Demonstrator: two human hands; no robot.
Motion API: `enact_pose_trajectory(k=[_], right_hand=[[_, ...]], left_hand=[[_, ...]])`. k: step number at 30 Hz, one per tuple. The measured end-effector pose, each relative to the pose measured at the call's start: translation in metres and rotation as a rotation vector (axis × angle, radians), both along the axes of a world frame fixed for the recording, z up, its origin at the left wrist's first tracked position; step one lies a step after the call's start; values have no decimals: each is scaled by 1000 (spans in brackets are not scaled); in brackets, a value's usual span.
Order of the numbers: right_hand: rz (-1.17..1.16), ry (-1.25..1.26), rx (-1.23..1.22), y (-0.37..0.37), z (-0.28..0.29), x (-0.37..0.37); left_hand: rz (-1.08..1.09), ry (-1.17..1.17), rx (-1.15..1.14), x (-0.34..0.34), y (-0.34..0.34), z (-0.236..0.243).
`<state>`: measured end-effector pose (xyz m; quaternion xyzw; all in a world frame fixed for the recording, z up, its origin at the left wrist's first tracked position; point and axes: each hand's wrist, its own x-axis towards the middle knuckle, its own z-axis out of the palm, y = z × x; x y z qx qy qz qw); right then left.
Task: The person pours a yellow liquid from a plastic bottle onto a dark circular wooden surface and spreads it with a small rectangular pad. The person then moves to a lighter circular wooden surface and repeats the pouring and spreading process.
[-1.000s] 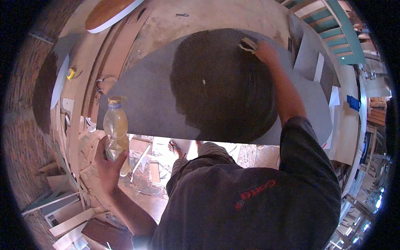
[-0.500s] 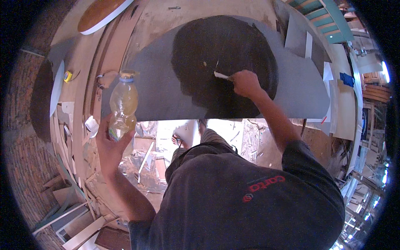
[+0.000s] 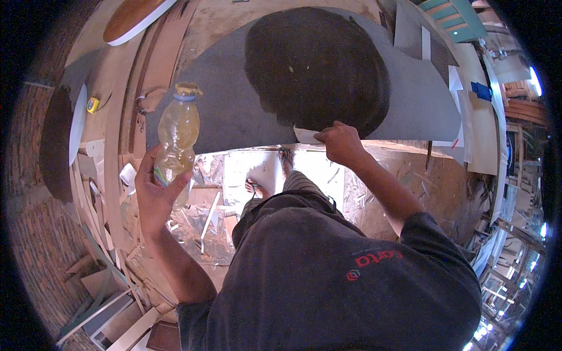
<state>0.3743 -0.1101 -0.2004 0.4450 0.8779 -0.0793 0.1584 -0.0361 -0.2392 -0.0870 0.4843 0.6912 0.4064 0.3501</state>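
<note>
My left hand (image 3: 157,193) grips an upright plastic bottle (image 3: 178,126) of pale yellow liquid, with something yellowish on its blue-ringed top. My right hand (image 3: 345,140) is closed on a pale, flat spreader (image 3: 306,133), held at the near edge of a large grey curved sheet (image 3: 211,111). A broad dark, wet-looking patch (image 3: 316,67) covers much of the middle and right of the sheet, reaching down near the spreader. My sandalled feet show below the sheet's edge.
A yellow tape measure (image 3: 92,105) lies at left among long boards (image 3: 126,88). An oval brown piece with white edge (image 3: 132,20) sits top left. A blue item (image 3: 481,90) and teal slatted panel (image 3: 445,17) are at right. Offcuts (image 3: 208,222) litter the floor.
My right hand has moved from the far right of the dark patch down and toward me to the sheet's near edge. The bottle in my left hand is raised higher in view.
</note>
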Motion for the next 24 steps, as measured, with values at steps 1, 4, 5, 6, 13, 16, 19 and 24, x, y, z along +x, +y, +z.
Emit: enact_pose_trajectory(k=[1, 4, 5, 6, 13, 16, 19, 24], right_hand=[[3, -15, 3, -2, 2, -1], [47, -49, -35, -2, 4, 2], [70, -57, -55, 1, 5, 4], [51, -58, -108, 4, 8, 7], [-329, 241, -481, 87, 39, 56], [-634, 796, -630, 133, 52, 77], [-626, 1037, -531, 192, 63, 70], [-375, 523, 42, 322, -4, 45]], left_hand=[[-2, 1, -12, 0, 0, 1], [9, -15, 6, -1, -1, 1], [9, 1, 0, -1, -1, 2], [10, 18, -5, -1, -1, 2], [117, 76, -44, 4, -1, 8], [134, 92, -38, 3, -4, 2], [179, 97, -43, 11, -1, 2], [253, 127, -90, 29, 8, 7]])
